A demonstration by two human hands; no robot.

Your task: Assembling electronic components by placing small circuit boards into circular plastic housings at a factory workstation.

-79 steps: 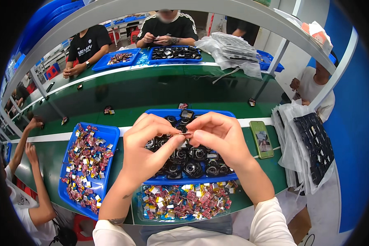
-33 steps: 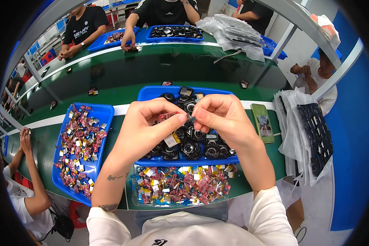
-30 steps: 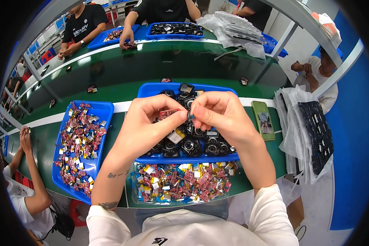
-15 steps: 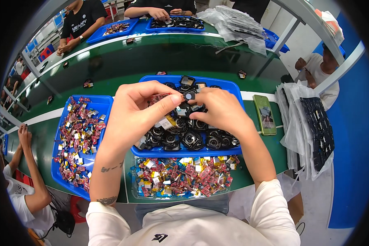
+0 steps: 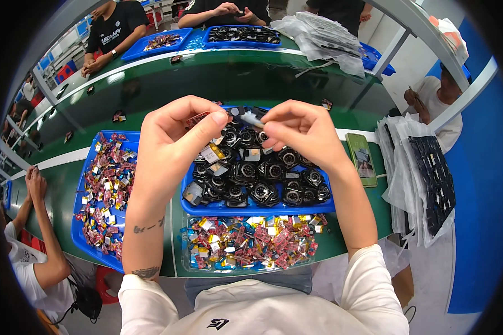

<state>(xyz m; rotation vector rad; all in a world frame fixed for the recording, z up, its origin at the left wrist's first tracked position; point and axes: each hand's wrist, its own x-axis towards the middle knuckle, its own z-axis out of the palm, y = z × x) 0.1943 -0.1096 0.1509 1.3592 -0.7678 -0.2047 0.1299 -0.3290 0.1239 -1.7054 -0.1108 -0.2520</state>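
Note:
My left hand (image 5: 176,145) is closed on a small red circuit board (image 5: 197,118); a white-and-yellow battery (image 5: 211,153) hangs below the fingers. A small dark square piece (image 5: 236,111) sticks out past the left thumb tip. Thumb and fingers of my right hand (image 5: 302,134) pinch a pale, motion-blurred strip (image 5: 252,119); its kind is unclear, and so is whether it joins the dark piece. Both hands are raised over a blue tray (image 5: 257,210) full of black round-backed watch cases (image 5: 262,191). Nearer me, a clear tray (image 5: 185,259) holds red boards with batteries (image 5: 257,240).
Another blue tray (image 5: 89,245) of red boards stands at the left. A green-cased phone (image 5: 362,159) lies to the right, beside stacked plastic-wrapped black parts (image 5: 425,173). Across the green table (image 5: 167,84), people sit by more blue trays (image 5: 243,44). A neighbour's forearm (image 5: 44,223) is at far left.
My hands have drawn apart, the right one shifting rightward, and the pale strip now shows between them. Across the table, a person's hand has left the tray; both hands hold a dark object.

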